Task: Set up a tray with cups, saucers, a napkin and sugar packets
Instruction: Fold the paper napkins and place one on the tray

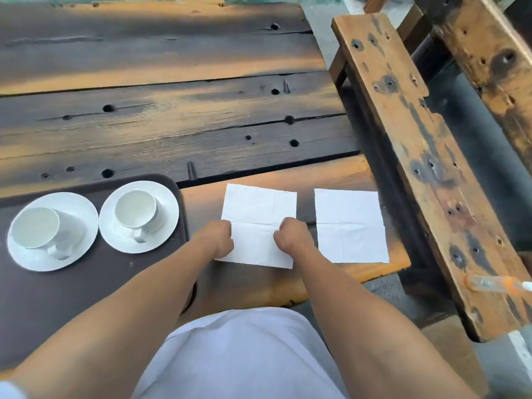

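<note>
Both cups and saucers look to be in place already: to the left of the left hand (pixel 216 239) a dark tray (pixel 86 283) sits on the wooden counter (pixel 172 110), and on it stand two white saucers side by side, each bearing an empty white cup with its handle turned toward the person. The nearer cup (pixel 136 210) on its saucer (pixel 161 240) is just left of the left hand; the farther cup (pixel 36 227) on its saucer (pixel 77 203) lies beyond it, toward the tray's left side. The napkin part of the job is what is in hand now. A white napkin (pixel 256 205) lies flat on the counter under both hands, off the tray, with a crease running across it at the level of the knuckles. The left hand and the right hand (pixel 290 236) are both curled into loose fists with fingers tucked under, resting on the napkin's nearer half; they seem to be pinching or pressing the paper, probably to fold it, though the fingertips are hidden and I cannot tell for certain. A second napkin (pixel 349 226) lies unfolded just to the right of the right hand, untouched. No sugar packets can be seen anywhere in view. So, by my judgement, roughly half is done: folding and placing a napkin on the tray remains, and then the sugar.
</note>
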A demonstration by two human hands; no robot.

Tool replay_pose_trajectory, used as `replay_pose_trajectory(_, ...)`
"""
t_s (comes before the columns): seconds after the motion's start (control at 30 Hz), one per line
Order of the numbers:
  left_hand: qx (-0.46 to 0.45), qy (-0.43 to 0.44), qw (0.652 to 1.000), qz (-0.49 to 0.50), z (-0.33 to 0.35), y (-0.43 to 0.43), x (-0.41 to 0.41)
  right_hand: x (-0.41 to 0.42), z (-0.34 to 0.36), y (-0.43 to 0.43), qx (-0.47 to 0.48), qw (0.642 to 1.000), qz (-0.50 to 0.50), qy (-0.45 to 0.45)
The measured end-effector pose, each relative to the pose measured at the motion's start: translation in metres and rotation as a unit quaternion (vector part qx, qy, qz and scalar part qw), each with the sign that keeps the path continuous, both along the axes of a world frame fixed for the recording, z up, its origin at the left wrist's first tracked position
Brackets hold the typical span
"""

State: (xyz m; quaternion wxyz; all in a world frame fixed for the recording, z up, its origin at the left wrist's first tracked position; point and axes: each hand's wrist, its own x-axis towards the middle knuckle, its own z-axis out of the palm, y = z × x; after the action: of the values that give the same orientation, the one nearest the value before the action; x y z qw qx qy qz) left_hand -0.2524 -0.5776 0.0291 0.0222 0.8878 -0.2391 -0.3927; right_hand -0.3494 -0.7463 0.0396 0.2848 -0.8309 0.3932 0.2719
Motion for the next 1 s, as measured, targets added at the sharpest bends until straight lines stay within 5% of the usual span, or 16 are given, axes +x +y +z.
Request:
replay_pose_trajectory(0.43,-0.111,-0.095,0.969,0.200,-0.015,-0.051,0.073,0.062,-0.027,-0.059,-0.072,0.993,-0.095,-0.026)
replay_pose_trajectory(1.0,-0.062,-0.090,0.966,0.234,-0.034,-0.075,0.096,0.091,-0.049,-0.071,-0.064,0.989,-0.120,-0.049)
